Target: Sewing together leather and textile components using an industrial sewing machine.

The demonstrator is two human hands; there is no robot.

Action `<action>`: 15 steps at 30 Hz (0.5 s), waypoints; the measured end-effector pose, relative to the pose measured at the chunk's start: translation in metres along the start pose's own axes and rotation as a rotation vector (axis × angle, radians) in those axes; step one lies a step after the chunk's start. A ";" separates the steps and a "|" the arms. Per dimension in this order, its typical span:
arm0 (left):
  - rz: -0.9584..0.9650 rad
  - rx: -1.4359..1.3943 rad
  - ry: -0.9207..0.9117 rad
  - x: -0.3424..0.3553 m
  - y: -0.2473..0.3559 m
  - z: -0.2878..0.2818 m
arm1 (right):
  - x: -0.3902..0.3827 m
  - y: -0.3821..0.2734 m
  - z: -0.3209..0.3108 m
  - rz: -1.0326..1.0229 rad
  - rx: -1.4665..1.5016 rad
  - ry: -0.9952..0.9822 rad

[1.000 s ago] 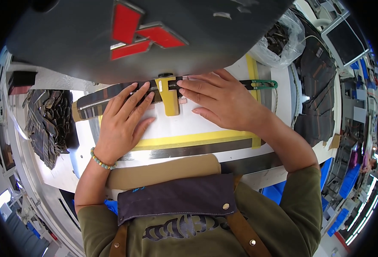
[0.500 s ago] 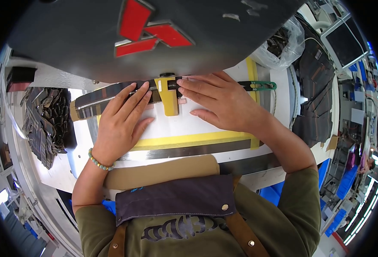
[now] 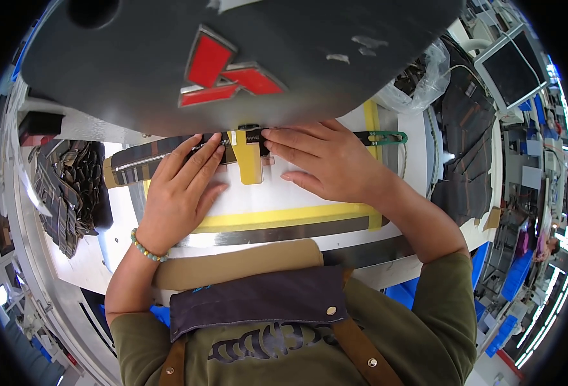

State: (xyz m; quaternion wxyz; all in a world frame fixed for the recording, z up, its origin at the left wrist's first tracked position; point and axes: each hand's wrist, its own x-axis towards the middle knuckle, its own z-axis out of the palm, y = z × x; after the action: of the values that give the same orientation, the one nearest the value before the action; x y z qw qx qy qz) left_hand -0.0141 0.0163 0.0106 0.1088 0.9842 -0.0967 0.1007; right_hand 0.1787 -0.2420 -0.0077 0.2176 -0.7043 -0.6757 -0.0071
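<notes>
My left hand (image 3: 182,193) lies with outstretched fingers on a dark plaid fabric strip (image 3: 144,161), which runs left from a yellow guide piece (image 3: 250,164). A pale line along the strip may be a zipper or stitching; I cannot tell. On the other side of the yellow piece, my right hand (image 3: 335,161) rests with its fingers stretched toward it, their tips by the dark machine foot. Both thumbs are spread away. What lies beneath the right fingers is mostly hidden. Green-handled thread snips (image 3: 390,137) lie beyond the right hand, their blades partly covered.
A dark sewing machine head (image 3: 142,77) with a red emblem overhangs the work. Plaid fabric pieces (image 3: 72,193) are heaped at left. More plaid cloth (image 3: 467,148) hangs at right, near a clear plastic bag (image 3: 425,83). Yellow tape (image 3: 284,215) borders the white work surface.
The view has shifted slightly, so the machine and table sit a little lower in the picture. Both hands keep nearly the same place beside the yellow piece, fingers still outstretched.
</notes>
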 end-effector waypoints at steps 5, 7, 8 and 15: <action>0.003 -0.003 0.013 -0.001 -0.001 0.000 | 0.001 -0.001 -0.002 -0.005 -0.009 0.005; 0.004 0.001 0.010 0.000 -0.002 0.000 | 0.002 -0.001 -0.003 -0.004 -0.006 0.007; 0.004 -0.005 0.012 0.000 -0.002 0.000 | 0.002 -0.001 -0.003 -0.003 -0.003 0.003; 0.003 -0.010 0.010 -0.001 -0.001 0.000 | 0.001 -0.002 -0.001 -0.002 0.008 0.014</action>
State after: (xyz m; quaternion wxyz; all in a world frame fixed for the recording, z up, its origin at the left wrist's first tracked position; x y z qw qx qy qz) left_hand -0.0144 0.0176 0.0102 0.1143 0.9830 -0.0979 0.1052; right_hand 0.1770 -0.2412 -0.0061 0.2252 -0.7028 -0.6747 -0.0098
